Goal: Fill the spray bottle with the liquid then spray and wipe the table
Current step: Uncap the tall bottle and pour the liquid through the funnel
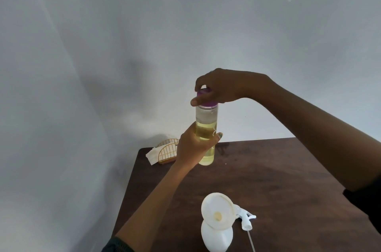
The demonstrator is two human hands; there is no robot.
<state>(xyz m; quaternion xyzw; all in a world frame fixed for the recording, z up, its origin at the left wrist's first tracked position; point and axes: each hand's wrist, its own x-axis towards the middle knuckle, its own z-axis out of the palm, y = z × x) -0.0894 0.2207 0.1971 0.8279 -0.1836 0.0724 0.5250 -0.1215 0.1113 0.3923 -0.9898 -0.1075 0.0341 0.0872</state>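
- Soft, dim, even light; the grey wall (144, 25) carries no hard highlights.
- Diffuse shadows of the arms fall on the wall, left of the clear bottle (206, 128).
- The right hand (224, 87), above the bottle, is dark and underexposed.
- The white spray bottle (217, 235), below the clear bottle, is nearly overexposed.
- Overall soft focus; wide-angle bending of the desk (288, 179) edges.

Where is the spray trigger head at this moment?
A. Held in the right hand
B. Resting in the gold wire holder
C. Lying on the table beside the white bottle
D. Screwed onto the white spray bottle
C: the spray trigger head lies on the table right of the white spray bottle, whose neck carries a funnel instead.
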